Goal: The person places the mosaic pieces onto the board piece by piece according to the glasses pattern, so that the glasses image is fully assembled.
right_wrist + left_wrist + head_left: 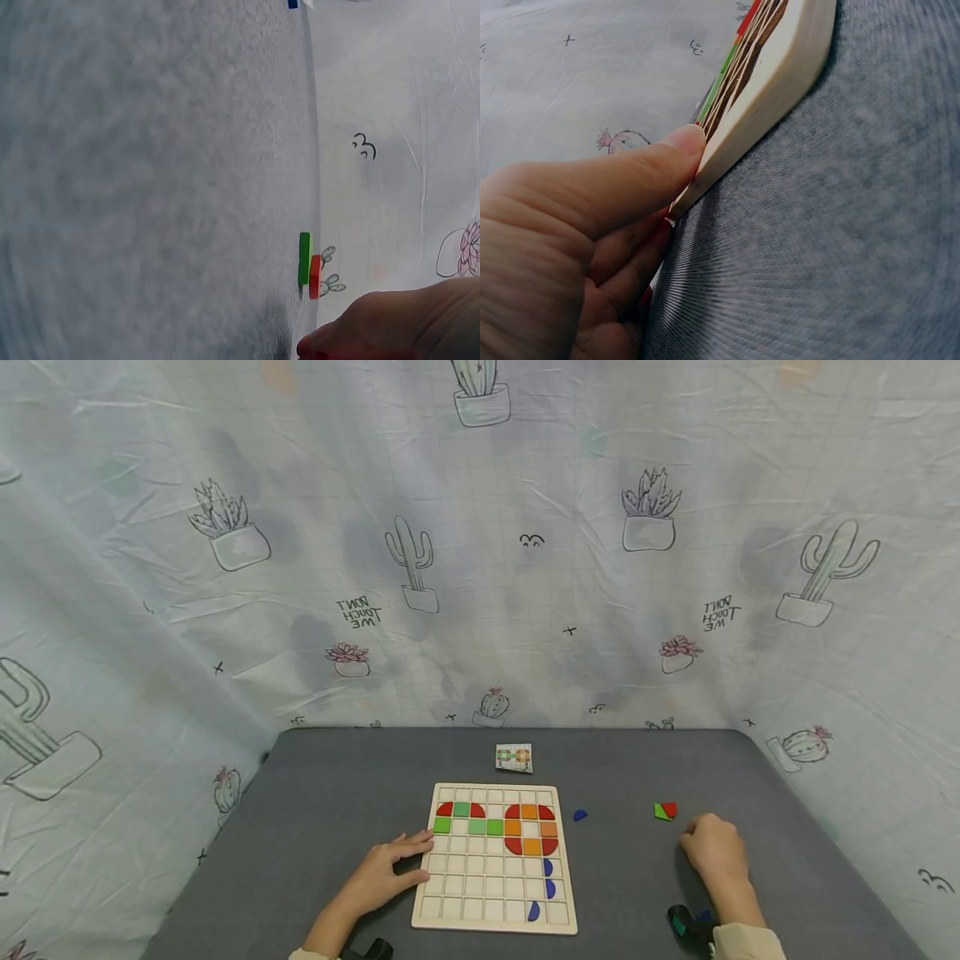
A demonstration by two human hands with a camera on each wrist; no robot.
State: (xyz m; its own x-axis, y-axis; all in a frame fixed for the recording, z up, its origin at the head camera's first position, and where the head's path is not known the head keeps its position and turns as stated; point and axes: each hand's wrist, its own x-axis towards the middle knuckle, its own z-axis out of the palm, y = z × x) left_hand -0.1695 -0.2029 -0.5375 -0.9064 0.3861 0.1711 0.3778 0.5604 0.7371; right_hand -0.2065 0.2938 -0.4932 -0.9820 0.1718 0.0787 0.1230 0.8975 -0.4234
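My left hand (382, 877) lies at the left edge of a square wooden grid board (495, 928), its fingers extended along the rim. In the left wrist view the thumb (649, 172) presses on the board's edge. Red quarter-round, orange square and green square pieces fill part of the upper rows; several blue half-round pieces (550, 888) sit lower right. My right hand (716, 856) is over the table with curled fingers, just right of a green piece (663, 812) and a red piece (670, 809). Red shows under its thumb (375, 330); I cannot tell whether it grips a piece.
A small pattern card (513, 758) lies behind the board. One loose blue half-round piece (581, 815) is right of the board. Another blue piece (703, 916) lies near the right wrist's black camera (688, 927). A cactus-print curtain (480, 568) hangs round the grey table (360, 768).
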